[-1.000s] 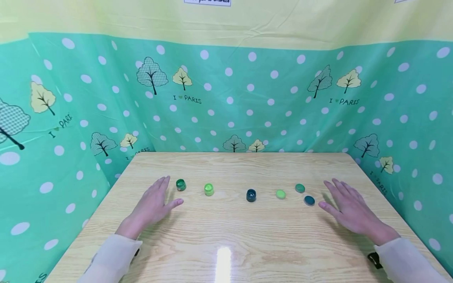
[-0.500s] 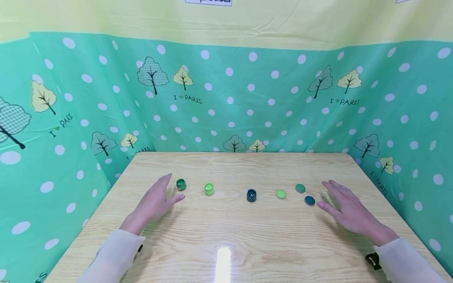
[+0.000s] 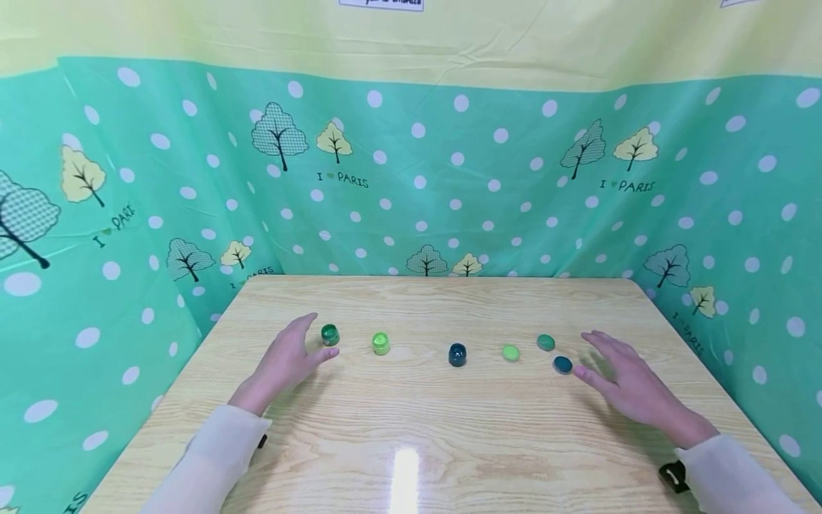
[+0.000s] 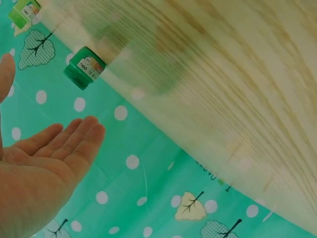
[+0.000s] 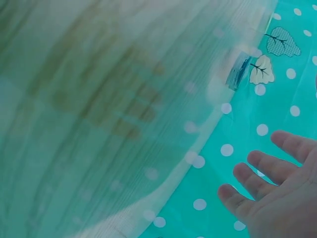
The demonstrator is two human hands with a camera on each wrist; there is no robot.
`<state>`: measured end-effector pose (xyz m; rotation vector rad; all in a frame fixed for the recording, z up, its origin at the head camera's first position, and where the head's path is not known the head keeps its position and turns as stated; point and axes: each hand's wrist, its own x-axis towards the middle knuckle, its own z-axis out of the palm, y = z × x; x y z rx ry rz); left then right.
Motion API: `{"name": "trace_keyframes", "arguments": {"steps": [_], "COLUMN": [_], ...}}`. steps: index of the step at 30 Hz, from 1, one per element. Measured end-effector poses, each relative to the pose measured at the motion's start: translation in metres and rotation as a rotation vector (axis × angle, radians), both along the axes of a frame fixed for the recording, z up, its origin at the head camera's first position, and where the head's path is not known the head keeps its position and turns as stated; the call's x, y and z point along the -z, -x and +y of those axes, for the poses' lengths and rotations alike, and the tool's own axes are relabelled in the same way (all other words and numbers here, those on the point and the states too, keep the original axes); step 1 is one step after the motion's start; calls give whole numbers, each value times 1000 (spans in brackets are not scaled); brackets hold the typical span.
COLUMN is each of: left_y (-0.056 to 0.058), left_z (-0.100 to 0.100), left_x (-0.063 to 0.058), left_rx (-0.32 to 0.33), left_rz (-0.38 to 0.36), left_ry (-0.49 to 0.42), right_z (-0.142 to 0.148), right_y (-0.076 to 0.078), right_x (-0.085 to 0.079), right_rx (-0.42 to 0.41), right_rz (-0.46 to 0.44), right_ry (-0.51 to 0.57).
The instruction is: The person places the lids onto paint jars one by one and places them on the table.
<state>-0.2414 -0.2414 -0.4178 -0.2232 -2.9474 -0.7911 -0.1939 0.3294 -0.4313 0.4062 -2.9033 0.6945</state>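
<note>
My left hand [image 3: 285,364] hovers over the table with fingers extended and thumb apart, just left of a small dark green paint jar [image 3: 330,335]. In the left wrist view that green jar [image 4: 85,67] shows a printed label, and the fingers of the left hand [image 4: 54,163] are apart from it. A light green jar [image 3: 381,343] and a dark blue jar [image 3: 457,355] stand uncapped further right. My right hand [image 3: 632,385], holding nothing, has its thumb close to a dark blue lid [image 3: 562,365]. Near that lie a green lid [image 3: 546,343] and a light green lid [image 3: 510,353].
The wooden table [image 3: 411,407] carries the jars and lids in a loose row across its middle. A green dotted curtain [image 3: 411,164] with tree prints hangs behind it and along both sides. A bright light reflection [image 3: 405,478] shows on the table's front part.
My left hand has moved slightly right and forward, nearer the dark green jar. My right hand has drifted slightly left toward the dark blue lid. The jars and lids stay in place.
</note>
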Motion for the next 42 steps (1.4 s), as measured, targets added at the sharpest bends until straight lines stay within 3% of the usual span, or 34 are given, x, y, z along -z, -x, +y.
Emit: {"name": "trace_keyframes", "arguments": {"steps": [14,29,42], "left_y": [12,30,41], "left_z": [5,4,6], "left_x": [1,7,12], "left_rx": [-32,-59,-67], "left_rz": [-45,-149,-184], "left_ry": [-97,-212,-205], "right_z": [-3,-4,-2], "right_y": [0,0,0], "right_x": [-1,-1,-3], "right_rx": [7,15,20], "right_rz": [-3,19,19], "right_ry": [34,39,34]}}
